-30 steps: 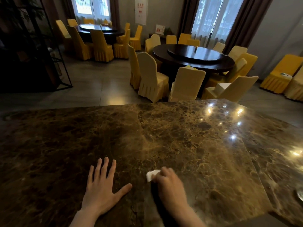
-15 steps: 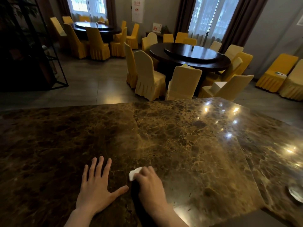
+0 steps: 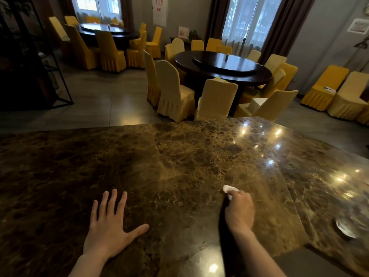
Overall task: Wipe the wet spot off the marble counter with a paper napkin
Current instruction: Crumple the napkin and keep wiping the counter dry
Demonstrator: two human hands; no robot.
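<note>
The brown veined marble counter (image 3: 179, 160) fills the lower half of the head view. My right hand (image 3: 239, 211) is closed around a crumpled white paper napkin (image 3: 229, 189), which sticks out past the fingers and presses on the marble. My left hand (image 3: 108, 226) lies flat on the counter with its fingers spread, well to the left of the right hand. I cannot make out a wet spot near the napkin. A shiny puddle-like patch (image 3: 345, 228) lies near the right edge.
Beyond the counter's far edge stand a round dark dining table (image 3: 223, 66) ringed by yellow-covered chairs (image 3: 173, 92), and a second table (image 3: 105, 30) at the back left. A black metal shelf frame (image 3: 58, 76) stands at the left.
My right hand with the napkin has slid to the right across the marble, away from my left hand. The left hand stays flat in place.
</note>
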